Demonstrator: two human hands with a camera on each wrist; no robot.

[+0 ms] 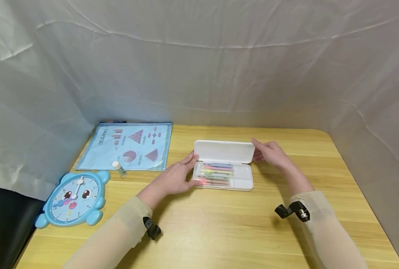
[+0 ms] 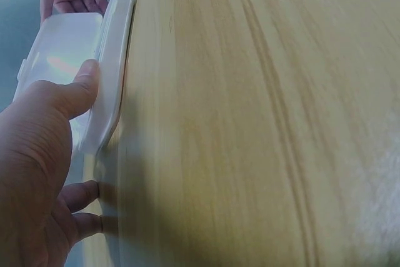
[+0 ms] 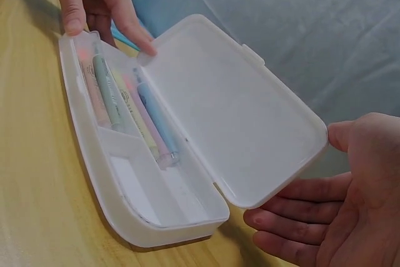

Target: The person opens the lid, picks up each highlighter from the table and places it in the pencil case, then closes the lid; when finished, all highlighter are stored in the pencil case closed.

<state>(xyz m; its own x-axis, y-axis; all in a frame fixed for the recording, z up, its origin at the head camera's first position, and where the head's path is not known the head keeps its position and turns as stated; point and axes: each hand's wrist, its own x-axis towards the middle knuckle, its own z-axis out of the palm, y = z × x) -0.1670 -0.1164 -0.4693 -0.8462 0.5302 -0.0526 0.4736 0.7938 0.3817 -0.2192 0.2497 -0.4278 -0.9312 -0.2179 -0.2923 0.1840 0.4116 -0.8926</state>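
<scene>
A white plastic pencil case (image 1: 242,182) lies on the table with its lid (image 1: 224,151) raised at the back. Several pastel pens (image 3: 106,89) lie side by side in its left part; the right compartments show bare white plastic. My left hand (image 1: 176,178) holds the case's left end, thumb at the front corner and a finger at the lid's lower corner by the hinge. At the other end, my right hand (image 1: 270,154) holds the lid's right edge, with the thumb (image 3: 340,136) on the rim and the fingers behind it.
To the left, a blue zip document pouch (image 1: 142,145) with printed charts lies flat. A small white-capped bottle (image 1: 119,169) rests by its front edge. Nearer stands a blue animal-faced toy clock (image 1: 73,200). Grey cloth (image 1: 212,82) hangs behind the wooden table (image 1: 219,231).
</scene>
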